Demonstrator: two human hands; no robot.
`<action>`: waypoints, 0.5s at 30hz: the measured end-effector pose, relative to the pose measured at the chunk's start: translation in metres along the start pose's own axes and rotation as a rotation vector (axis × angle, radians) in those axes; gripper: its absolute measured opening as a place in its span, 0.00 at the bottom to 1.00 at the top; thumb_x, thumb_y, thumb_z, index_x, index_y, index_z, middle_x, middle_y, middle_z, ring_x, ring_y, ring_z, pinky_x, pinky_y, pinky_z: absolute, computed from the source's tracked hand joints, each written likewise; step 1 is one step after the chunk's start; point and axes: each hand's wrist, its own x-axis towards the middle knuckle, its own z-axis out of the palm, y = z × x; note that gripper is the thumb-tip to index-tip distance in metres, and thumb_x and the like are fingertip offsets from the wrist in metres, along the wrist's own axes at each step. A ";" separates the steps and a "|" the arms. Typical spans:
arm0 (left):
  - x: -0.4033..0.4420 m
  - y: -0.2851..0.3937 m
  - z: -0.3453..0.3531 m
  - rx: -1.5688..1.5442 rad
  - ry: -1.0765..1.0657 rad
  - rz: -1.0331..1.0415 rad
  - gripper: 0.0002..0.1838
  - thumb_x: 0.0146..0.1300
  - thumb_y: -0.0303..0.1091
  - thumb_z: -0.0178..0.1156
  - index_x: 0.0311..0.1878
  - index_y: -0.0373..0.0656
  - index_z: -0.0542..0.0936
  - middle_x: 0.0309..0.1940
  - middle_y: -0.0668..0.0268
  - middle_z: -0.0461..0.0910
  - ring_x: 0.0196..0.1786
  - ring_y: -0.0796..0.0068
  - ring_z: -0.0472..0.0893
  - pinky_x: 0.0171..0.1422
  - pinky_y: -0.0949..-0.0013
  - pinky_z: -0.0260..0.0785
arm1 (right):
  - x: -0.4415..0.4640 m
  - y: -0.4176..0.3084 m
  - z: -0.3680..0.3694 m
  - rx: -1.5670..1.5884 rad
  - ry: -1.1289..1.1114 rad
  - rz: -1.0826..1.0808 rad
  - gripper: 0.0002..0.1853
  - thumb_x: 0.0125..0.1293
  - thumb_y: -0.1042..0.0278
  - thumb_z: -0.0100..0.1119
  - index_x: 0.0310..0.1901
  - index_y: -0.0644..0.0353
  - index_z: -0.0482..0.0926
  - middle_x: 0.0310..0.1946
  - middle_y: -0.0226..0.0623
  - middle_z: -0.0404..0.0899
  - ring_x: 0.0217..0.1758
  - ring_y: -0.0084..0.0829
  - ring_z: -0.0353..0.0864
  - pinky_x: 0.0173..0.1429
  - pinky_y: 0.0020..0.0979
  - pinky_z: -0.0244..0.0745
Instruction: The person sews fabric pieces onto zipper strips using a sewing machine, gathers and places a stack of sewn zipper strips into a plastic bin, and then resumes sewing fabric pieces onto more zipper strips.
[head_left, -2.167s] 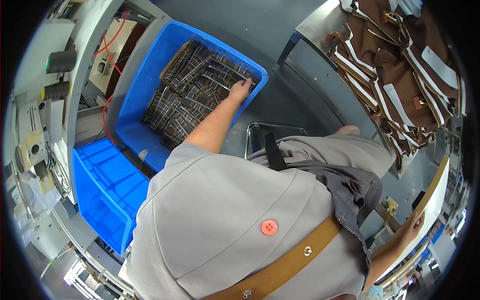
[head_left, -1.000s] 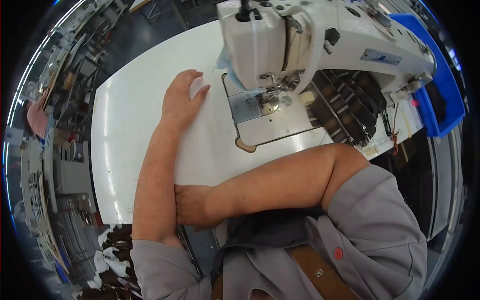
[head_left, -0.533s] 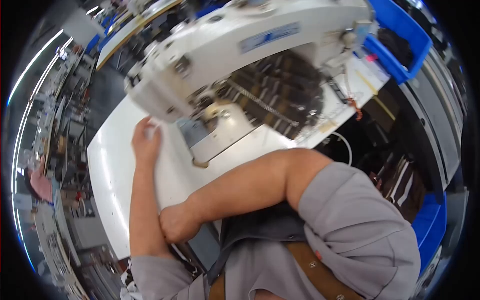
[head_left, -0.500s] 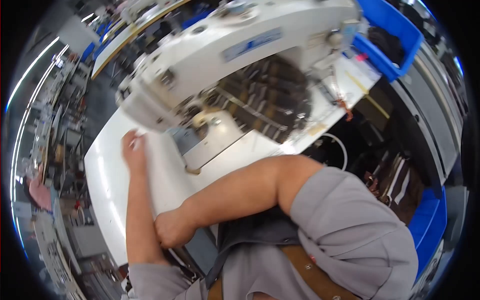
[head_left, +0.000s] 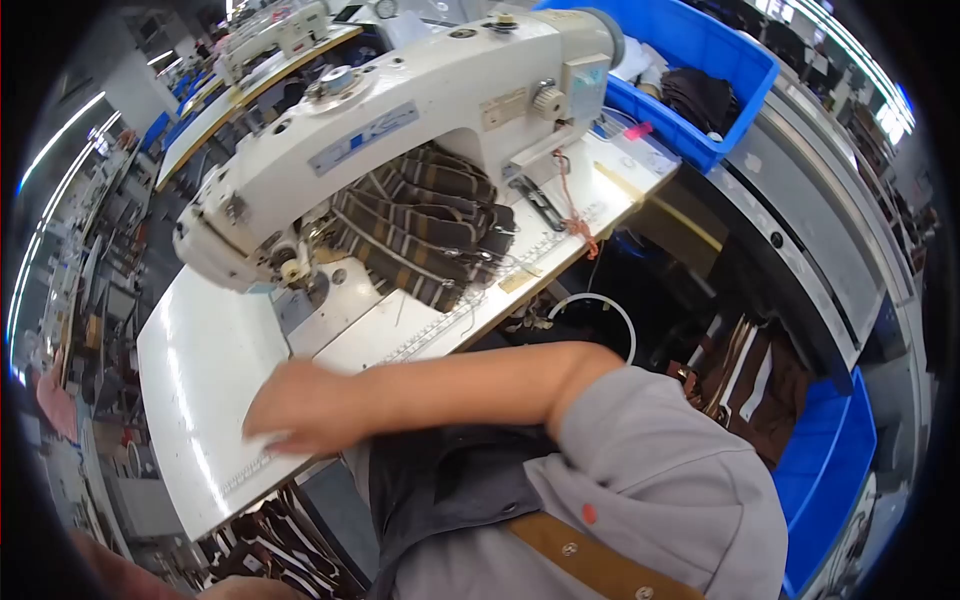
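My right hand (head_left: 310, 408) is over the front left of the white sewing table (head_left: 190, 400), its forearm stretched across my body. Its fingers are smeared by motion, so their grip cannot be made out. At the bottom left edge, skin of my left arm or hand (head_left: 245, 590) shows beside striped brown-and-white pieces (head_left: 280, 550) below the table; those fingers are hidden. Beyond my right hand stands a white sewing machine (head_left: 430, 90). Brown striped fabric (head_left: 420, 225) lies bunched under its arm, behind the needle area.
A blue bin (head_left: 735, 145) with dark cloth stands at the back right. Another blue bin (head_left: 830, 480) is low on the right, beside brown and white pieces (head_left: 750, 390). An orange cord (head_left: 578, 225) hangs by the table edge, and a ruler strip (head_left: 420, 340) runs along it.
My left hand has left the tabletop and dropped to the lower left edge of view. My right hand, earlier by my left forearm, is now over the table. The view has shifted.
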 end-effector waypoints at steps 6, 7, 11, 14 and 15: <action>-0.026 0.021 -0.009 -0.125 0.141 0.119 0.17 0.56 0.67 0.75 0.47 0.80 0.89 0.51 0.85 0.78 0.61 0.78 0.73 0.67 0.57 0.55 | 0.013 -0.114 -0.245 -0.251 0.110 0.218 0.34 0.59 0.64 0.74 0.67 0.67 0.78 0.63 0.47 0.83 0.55 0.37 0.86 0.63 0.40 0.79; -0.024 0.023 -0.007 -0.165 0.123 0.144 0.16 0.56 0.66 0.75 0.46 0.80 0.89 0.50 0.86 0.78 0.60 0.78 0.73 0.67 0.57 0.55 | 0.020 -0.146 -0.266 -0.287 0.103 0.148 0.33 0.59 0.64 0.74 0.67 0.67 0.78 0.63 0.47 0.83 0.55 0.37 0.86 0.63 0.40 0.79; -0.026 0.034 0.012 -0.192 0.159 0.206 0.06 0.57 0.57 0.78 0.37 0.81 0.91 0.47 0.89 0.79 0.59 0.81 0.73 0.67 0.58 0.55 | 0.035 -0.235 -0.309 -0.417 0.029 -0.137 0.33 0.60 0.64 0.73 0.67 0.67 0.78 0.63 0.46 0.83 0.55 0.37 0.86 0.63 0.40 0.79; -0.018 0.042 0.009 -0.247 0.073 0.210 0.06 0.58 0.56 0.78 0.38 0.80 0.91 0.48 0.90 0.79 0.59 0.81 0.73 0.67 0.59 0.55 | 0.042 -0.258 -0.309 -0.460 -0.016 -0.229 0.33 0.60 0.64 0.73 0.66 0.67 0.78 0.62 0.46 0.83 0.55 0.37 0.86 0.63 0.40 0.79; -0.008 0.049 0.025 0.023 0.156 0.118 0.07 0.58 0.56 0.78 0.39 0.79 0.91 0.48 0.90 0.79 0.59 0.81 0.73 0.67 0.60 0.55 | 0.046 -0.256 -0.309 -0.469 -0.027 -0.227 0.33 0.60 0.64 0.73 0.66 0.67 0.78 0.62 0.46 0.83 0.55 0.37 0.86 0.63 0.40 0.79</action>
